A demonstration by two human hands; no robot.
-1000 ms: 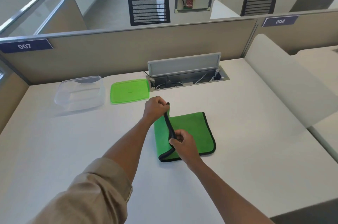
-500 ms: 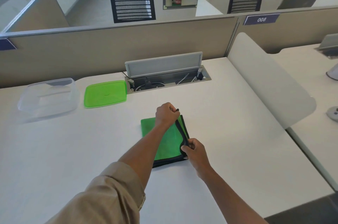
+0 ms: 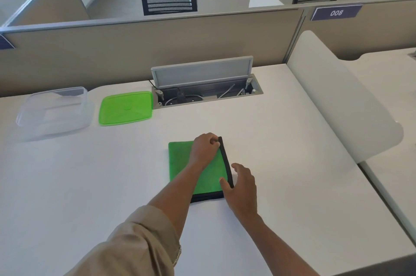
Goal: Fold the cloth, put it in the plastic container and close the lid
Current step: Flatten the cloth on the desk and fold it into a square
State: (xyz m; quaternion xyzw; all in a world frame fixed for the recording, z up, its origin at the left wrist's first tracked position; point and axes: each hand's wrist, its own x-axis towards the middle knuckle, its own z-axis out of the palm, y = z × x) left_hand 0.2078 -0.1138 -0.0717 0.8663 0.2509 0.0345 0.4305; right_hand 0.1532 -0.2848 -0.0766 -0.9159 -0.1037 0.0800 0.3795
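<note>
A green cloth (image 3: 180, 163) with black edging lies folded into a narrow rectangle on the white desk (image 3: 90, 185). My left hand (image 3: 204, 147) pinches the cloth's far right corner. At the near right corner sits my right hand (image 3: 242, 188), fingers spread, its thumb resting on the cloth and nothing held. The clear plastic container (image 3: 54, 111) stands uncovered at the far left of the desk. Its green lid (image 3: 126, 108) lies flat just to the right of it.
A cable box (image 3: 207, 93) with its grey flap raised is set into the desk behind the cloth. A beige partition (image 3: 135, 50) runs along the back. A white divider panel (image 3: 344, 104) borders the desk on the right.
Both hands carried the cloth's left edge over to the right, halving it. My right hand has let go of the edge and opened.
</note>
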